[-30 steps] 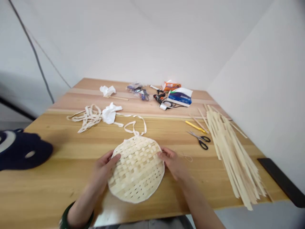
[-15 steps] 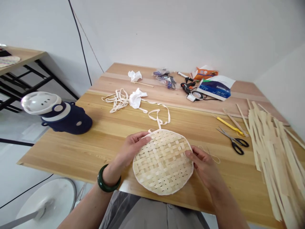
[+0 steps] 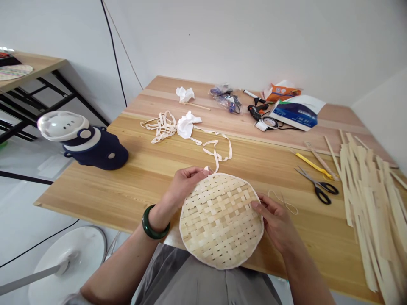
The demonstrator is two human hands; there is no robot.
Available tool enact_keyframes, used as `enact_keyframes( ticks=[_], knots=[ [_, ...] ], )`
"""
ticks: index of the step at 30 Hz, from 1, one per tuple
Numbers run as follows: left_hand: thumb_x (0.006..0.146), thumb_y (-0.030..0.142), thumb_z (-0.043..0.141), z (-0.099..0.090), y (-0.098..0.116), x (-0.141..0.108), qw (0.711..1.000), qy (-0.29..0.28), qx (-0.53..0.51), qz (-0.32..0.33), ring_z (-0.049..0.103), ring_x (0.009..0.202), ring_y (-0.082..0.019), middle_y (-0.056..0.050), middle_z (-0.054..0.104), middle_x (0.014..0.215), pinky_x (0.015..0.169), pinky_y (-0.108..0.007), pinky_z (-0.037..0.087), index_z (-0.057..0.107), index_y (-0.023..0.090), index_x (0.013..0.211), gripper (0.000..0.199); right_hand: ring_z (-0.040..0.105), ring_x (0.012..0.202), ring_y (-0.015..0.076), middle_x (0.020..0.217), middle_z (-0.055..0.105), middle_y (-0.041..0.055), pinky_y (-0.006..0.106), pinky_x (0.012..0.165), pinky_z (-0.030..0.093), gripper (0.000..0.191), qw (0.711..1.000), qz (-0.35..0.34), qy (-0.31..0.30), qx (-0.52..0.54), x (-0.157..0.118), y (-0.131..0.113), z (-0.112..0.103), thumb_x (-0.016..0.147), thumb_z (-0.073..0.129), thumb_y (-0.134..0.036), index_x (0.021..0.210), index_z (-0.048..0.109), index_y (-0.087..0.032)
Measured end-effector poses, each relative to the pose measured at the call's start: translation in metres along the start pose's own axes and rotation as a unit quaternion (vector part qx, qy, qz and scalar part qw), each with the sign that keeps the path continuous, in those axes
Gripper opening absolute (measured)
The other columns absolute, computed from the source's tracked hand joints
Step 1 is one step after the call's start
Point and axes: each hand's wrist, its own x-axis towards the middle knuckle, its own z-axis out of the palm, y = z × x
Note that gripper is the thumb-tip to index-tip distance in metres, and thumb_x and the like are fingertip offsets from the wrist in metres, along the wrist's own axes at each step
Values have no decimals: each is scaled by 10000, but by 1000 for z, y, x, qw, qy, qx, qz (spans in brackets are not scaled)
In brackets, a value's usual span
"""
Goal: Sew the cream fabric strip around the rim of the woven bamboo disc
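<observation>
A round woven bamboo fan panel [image 3: 221,222] with a white cloth edging is held over the table's front edge. My left hand [image 3: 187,184] grips its upper left rim, thumb near the loose end of the edging. On the right rim, my right hand [image 3: 275,218] pinches the panel, thumb on top and fingers beneath. From the panel's top a narrow white cloth tape [image 3: 217,156] runs onto the table toward a tangled heap of tape [image 3: 163,127]. Just beyond my right hand lies a thin thread [image 3: 291,207], with what looks like a needle.
Black-handled scissors [image 3: 321,188], a yellow craft knife [image 3: 313,165] and many bamboo strips [image 3: 365,199] lie at the right. Behind are a glue gun [image 3: 257,111], a blue box [image 3: 295,116], and crumpled white tissue [image 3: 187,124]. A dark blue bottle [image 3: 95,148] stands left.
My left hand has shifted along the rim toward the top, and the loose tape end now shows at its thumb. The panel has come slightly nearer my body. The view has shifted a little.
</observation>
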Motion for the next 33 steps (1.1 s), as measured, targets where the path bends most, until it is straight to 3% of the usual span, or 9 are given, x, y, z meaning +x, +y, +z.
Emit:
enact_keyframes(
  ticks=[7, 12, 17, 24, 27, 29, 31, 33],
  knots=[
    [805, 366, 735, -1, -3, 6, 993, -87, -80, -11, 627, 751, -131, -30, 682, 837, 687, -237, 489, 730, 138, 781, 229, 657, 844, 182, 959, 751, 43, 271, 760, 502, 322, 1000, 21, 0, 6, 0, 0, -2, 734, 809, -420, 995, 751, -241],
    [786, 371, 754, -7, 2, 13, 992, -102, -61, -42, 633, 703, -128, -44, 704, 825, 647, -235, 490, 746, 138, 818, 235, 652, 833, 165, 959, 749, 25, 263, 764, 495, 293, 1000, 20, -11, 15, -1, 1, -1, 746, 802, -407, 998, 758, -263],
    [774, 363, 761, -5, 9, 20, 994, -103, -17, -31, 533, 546, -68, -25, 670, 721, 509, -186, 398, 754, 125, 833, 246, 644, 826, 156, 968, 746, 17, 260, 767, 490, 314, 1000, 19, -9, 22, -1, 4, 1, 747, 803, -396, 1025, 748, -262],
    [785, 410, 744, 4, 8, 18, 985, -152, -26, -70, 651, 740, -149, -54, 714, 850, 679, -242, 502, 738, 141, 904, 295, 672, 826, 205, 940, 752, 46, 313, 775, 514, 337, 999, 27, 28, 32, -4, 7, 6, 712, 799, -428, 967, 725, -220],
    [721, 353, 813, 0, 6, 18, 988, -124, 45, -85, 652, 704, -139, -38, 735, 850, 651, -228, 497, 740, 162, 971, 323, 682, 839, 220, 930, 751, 59, 331, 775, 532, 344, 999, -12, 13, -43, -7, 5, 7, 755, 732, -482, 957, 716, -204],
    [696, 353, 833, -4, 5, 19, 989, -81, 69, -104, 652, 671, -139, -33, 742, 816, 626, -229, 498, 742, 161, 956, 336, 689, 866, 219, 949, 746, 65, 328, 772, 547, 361, 977, -85, 49, -189, -3, -4, -2, 837, 614, -523, 962, 711, -198],
    [665, 353, 854, -6, 5, 21, 989, -66, 65, -118, 649, 647, -138, -25, 741, 780, 615, -233, 502, 742, 161, 920, 339, 691, 880, 213, 997, 737, 75, 333, 785, 558, 399, 914, -157, 157, -341, 5, -18, -24, 908, 481, -515, 1005, 696, -194],
    [637, 350, 871, -7, 6, 21, 989, -65, 53, -124, 655, 651, -142, -23, 744, 779, 621, -237, 510, 745, 162, 904, 350, 682, 927, 229, 1092, 711, 109, 378, 857, 545, 397, 847, -179, 275, -419, 14, -36, -58, 933, 408, -436, 1076, 668, -173]
  ],
)
